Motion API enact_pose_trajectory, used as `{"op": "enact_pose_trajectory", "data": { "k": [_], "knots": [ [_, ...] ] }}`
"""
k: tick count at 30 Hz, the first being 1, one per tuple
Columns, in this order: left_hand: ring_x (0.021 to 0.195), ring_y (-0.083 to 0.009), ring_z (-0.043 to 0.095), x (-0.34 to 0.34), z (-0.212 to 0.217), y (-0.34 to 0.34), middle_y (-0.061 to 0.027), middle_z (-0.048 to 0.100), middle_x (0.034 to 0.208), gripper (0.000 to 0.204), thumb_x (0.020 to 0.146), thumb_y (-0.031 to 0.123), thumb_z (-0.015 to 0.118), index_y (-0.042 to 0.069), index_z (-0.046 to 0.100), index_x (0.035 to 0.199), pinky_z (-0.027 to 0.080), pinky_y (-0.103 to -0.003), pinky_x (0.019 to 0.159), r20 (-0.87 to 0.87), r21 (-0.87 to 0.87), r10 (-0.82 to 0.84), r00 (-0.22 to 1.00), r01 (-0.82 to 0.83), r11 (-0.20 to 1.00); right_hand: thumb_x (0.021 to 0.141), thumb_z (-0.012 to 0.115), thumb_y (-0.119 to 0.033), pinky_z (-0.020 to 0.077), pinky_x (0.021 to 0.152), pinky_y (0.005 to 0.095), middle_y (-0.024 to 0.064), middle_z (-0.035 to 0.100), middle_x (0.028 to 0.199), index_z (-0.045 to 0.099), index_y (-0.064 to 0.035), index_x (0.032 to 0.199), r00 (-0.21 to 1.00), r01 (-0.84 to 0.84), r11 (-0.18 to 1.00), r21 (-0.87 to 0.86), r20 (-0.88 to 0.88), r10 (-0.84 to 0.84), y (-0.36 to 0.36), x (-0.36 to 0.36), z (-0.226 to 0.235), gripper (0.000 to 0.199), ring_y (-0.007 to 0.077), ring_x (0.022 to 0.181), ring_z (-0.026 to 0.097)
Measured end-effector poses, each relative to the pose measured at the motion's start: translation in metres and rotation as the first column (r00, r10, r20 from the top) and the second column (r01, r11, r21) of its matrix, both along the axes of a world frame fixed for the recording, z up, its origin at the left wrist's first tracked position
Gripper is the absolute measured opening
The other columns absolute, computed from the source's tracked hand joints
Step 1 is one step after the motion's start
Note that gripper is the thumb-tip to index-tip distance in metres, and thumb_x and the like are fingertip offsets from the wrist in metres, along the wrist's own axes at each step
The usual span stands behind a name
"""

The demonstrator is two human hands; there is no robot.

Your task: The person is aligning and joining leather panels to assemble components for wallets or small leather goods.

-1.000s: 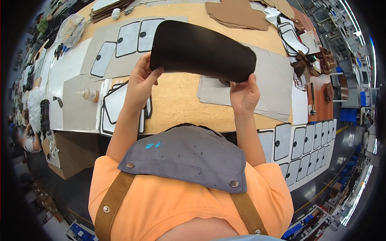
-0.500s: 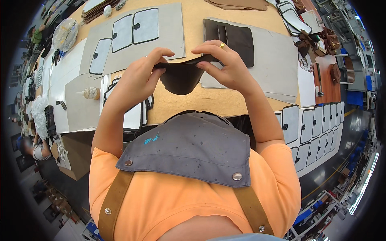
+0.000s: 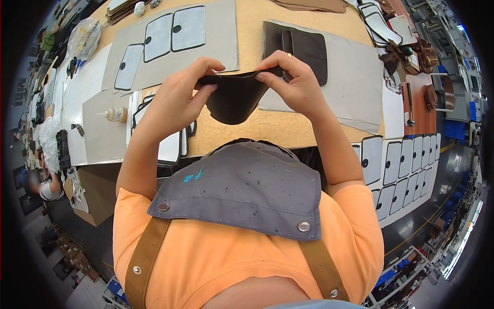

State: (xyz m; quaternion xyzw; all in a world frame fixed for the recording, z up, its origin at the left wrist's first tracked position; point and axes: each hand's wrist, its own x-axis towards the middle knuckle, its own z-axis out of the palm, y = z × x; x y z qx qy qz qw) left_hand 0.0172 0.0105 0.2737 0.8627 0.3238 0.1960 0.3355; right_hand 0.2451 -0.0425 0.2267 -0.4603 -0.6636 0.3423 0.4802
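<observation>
Over the near middle of the table hangs a black leather piece (image 3: 234, 100), its lower part curved and its upper edge bent. My left hand (image 3: 180, 98) pinches the left end of that edge between thumb and fingers. Further right along the same edge, my right hand (image 3: 301, 85), with a ring on one finger, also pinches it. Beyond my right hand, flat black leather pieces (image 3: 310, 56) lie on a grey board (image 3: 355, 77). The side of the held piece that faces away from me is hidden.
White panels with black borders (image 3: 188, 31) lie on another grey board at the far left. A small bottle of amber liquid (image 3: 117, 114) stands left of my left arm. More bordered panels (image 3: 393, 159) lie in rows at the right. A plastic bag (image 3: 85, 38) sits at the far left.
My right hand has shifted its fingertips along the upper edge, with the thumb now higher. The leather's hanging part has swung a little to the right and shows wider. My left hand keeps its pinch.
</observation>
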Motion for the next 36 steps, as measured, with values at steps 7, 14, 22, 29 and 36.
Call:
{"op": "enact_pose_trajectory", "data": {
  "k": [7, 14, 22, 29, 36],
  "knots": [
    [0.079, -0.015, 0.059, 0.003, 0.001, 0.002, -0.0086, 0.059, 0.088, 0.014, 0.084, -0.001, 0.057, -0.003, 0.057, 0.098, 0.047, -0.025, 0.071, 0.091, -0.018, 0.019, 0.996, -0.018, 1.0, 0.078, 0.065, -0.003, 0.0426, 0.073, 0.0282, 0.0056, 0.061, 0.082, 0.061, -0.0023, 0.089, 0.999, 0.013, 0.998, 0.057, -0.041, -0.011, -0.003, -0.002, 0.001, 0.012, 0.0179, 0.08, 0.055],
    [0.079, -0.0114, 0.057, 0.003, 0.002, 0.002, -0.0052, 0.057, 0.086, 0.012, 0.083, -0.001, 0.058, -0.002, 0.06, 0.095, 0.047, -0.023, 0.071, 0.126, -0.123, 0.019, 0.992, -0.003, 0.992, 0.078, 0.064, -0.001, 0.044, 0.071, 0.0287, 0.0062, 0.059, 0.081, 0.06, -0.0022, 0.088, 1.0, 0.013, 0.995, 0.098, 0.007, -0.014, -0.006, -0.003, 0.008, 0.011, 0.0186, 0.079, 0.056],
    [0.078, -0.01, 0.056, 0.001, 0.004, 0.008, -0.0042, 0.058, 0.084, 0.011, 0.081, -0.002, 0.061, -0.002, 0.064, 0.092, 0.045, -0.022, 0.068, 0.236, -0.295, -0.075, 0.969, 0.145, 0.944, 0.079, 0.06, 0.003, 0.0414, 0.072, 0.0275, 0.0046, 0.055, 0.085, 0.058, -0.0027, 0.088, 0.998, -0.062, 0.993, 0.103, 0.014, 0.061, -0.007, 0.004, 0.014, 0.01, 0.0161, 0.081, 0.052],
    [0.078, -0.0091, 0.055, 0.0, 0.002, 0.017, -0.0027, 0.058, 0.083, 0.01, 0.081, 0.002, 0.064, -0.001, 0.063, 0.091, 0.044, -0.022, 0.071, 0.362, -0.515, -0.117, 0.925, 0.304, 0.801, 0.082, 0.059, -0.003, 0.036, 0.076, 0.0265, 0.003, 0.049, 0.084, 0.057, -0.0019, 0.092, 0.97, -0.224, 0.974, 0.036, -0.084, 0.226, -0.006, 0.006, 0.011, 0.01, 0.0147, 0.084, 0.045],
    [0.076, -0.0095, 0.054, 0.003, 0.003, 0.019, -0.0037, 0.057, 0.085, 0.009, 0.082, 0.003, 0.063, 0.0, 0.064, 0.091, 0.043, -0.022, 0.067, 0.38, -0.481, -0.183, 0.907, 0.363, 0.798, 0.079, 0.066, -0.008, 0.0351, 0.075, 0.0274, 0.0018, 0.05, 0.084, 0.063, -0.0046, 0.086, 0.955, -0.266, 0.963, 0.051, -0.12, 0.27, -0.007, 0.003, 0.011, 0.009, 0.0137, 0.083, 0.044]
  ]
}}
